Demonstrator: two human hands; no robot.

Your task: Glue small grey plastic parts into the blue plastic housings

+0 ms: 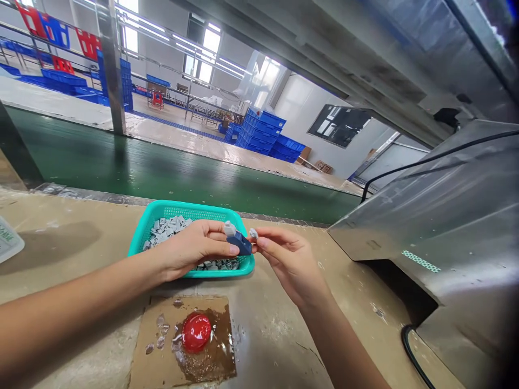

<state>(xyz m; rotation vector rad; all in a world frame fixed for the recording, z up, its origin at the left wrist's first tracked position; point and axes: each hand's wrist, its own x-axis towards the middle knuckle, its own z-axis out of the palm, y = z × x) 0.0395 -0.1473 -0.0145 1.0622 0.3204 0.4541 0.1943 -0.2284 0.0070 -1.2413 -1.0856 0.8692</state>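
Observation:
My left hand (203, 246) pinches a small dark blue plastic part (242, 244) with a light grey piece (230, 228) at its upper end. Close beside it, my right hand (286, 256) holds a small light grey piece (253, 233) between thumb and finger, near the blue part's right side. Whether the two touch I cannot tell. Both hands are above the front right of a turquoise basket (140, 229), which holds many small grey plastic pieces (168, 228). My left hand and forearm hide part of its contents.
A cardboard sheet (141, 362) with a shiny red round object (197, 333) and wet patches lies in front. Behind the basket runs a green conveyor belt (182, 183). A metal housing (446, 216) with a black cable (417, 356) stands right. Blue crates (261, 129) are stacked beyond.

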